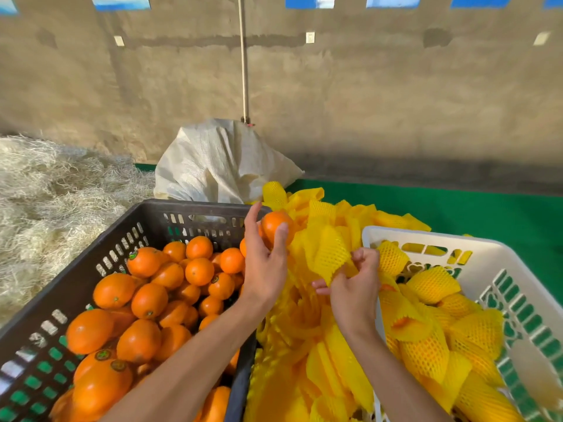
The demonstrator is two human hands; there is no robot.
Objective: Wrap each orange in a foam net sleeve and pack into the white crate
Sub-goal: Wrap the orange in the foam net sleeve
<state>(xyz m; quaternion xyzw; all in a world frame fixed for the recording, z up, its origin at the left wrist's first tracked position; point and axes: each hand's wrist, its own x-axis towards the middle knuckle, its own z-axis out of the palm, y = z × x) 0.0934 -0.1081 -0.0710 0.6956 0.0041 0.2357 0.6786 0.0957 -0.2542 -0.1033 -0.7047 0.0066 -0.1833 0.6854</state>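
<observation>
The left hand (264, 263) grips 1 bare orange (275, 226), lifted above the far right corner of the black crate (91, 269). The right hand (355, 284) pinches a yellow foam net sleeve (330, 254) raised from the loose pile of sleeves (307, 345) between the 2 crates. That orange is not yet sleeved. The white crate (518, 269) on the right holds several wrapped oranges (432, 284), perhaps a third full by my judgement, while the black crate is heaped with dozens unwrapped, so most of the work remains. Everything sits on a green cloth (457, 205). Farther off stand a white woven sack (219, 162), straw (54, 184) at left and a rough tan wall (365, 86).
</observation>
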